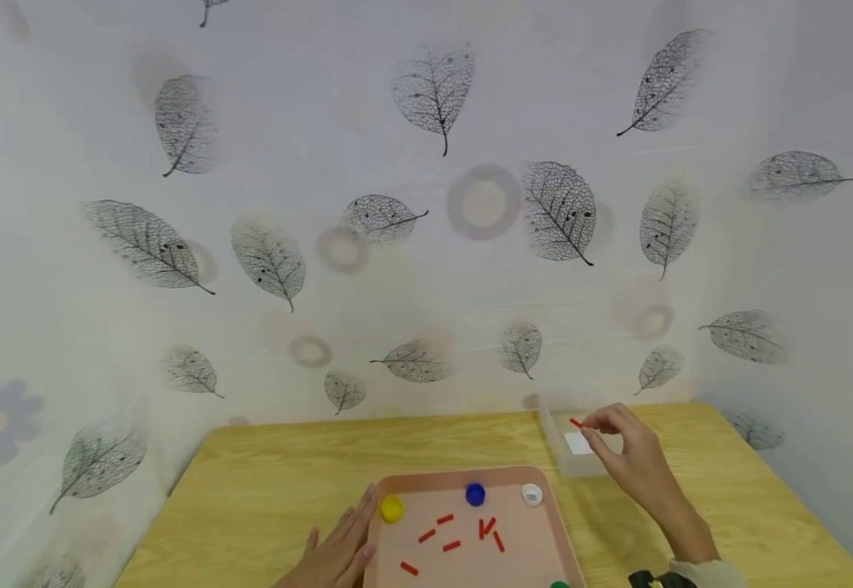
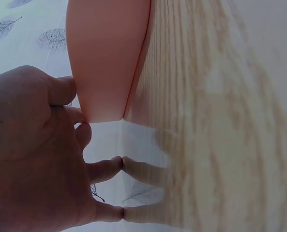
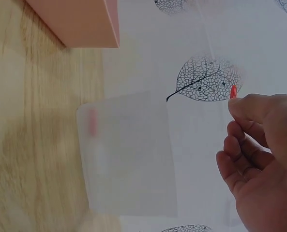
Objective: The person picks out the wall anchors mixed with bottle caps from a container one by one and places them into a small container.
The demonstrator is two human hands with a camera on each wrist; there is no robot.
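Resting with straight fingers against the left side of a pink tray [image 1: 434, 480], the left hand [image 1: 332, 549] is nearest in my remote feed. At the right wrist, a black strap [image 1: 642, 580] bears a yellowish mark too small for me to read. A green piece [image 1: 560, 585], cut off by the view's lower edge, sits in the tray's near right part; beyond it lie seven short red sticks [image 1: 452, 545], three close together. Along the tray's far side are a yellow cap [image 1: 392, 509], a blue cap [image 1: 475, 494] and a white cap [image 1: 533, 494] with a greyish patch I cannot make out. Farther on, the right hand [image 1: 636, 461] pinches another red stick [image 1: 577, 423] between thumb and forefinger, over a translucent box [image 1: 581, 467]. Inside shows a white rectangle [image 1: 578, 443], any writing illegible. Behind the wooden table [image 1: 287, 482], skeletal leaves pattern a pale wall [image 1: 309, 98].
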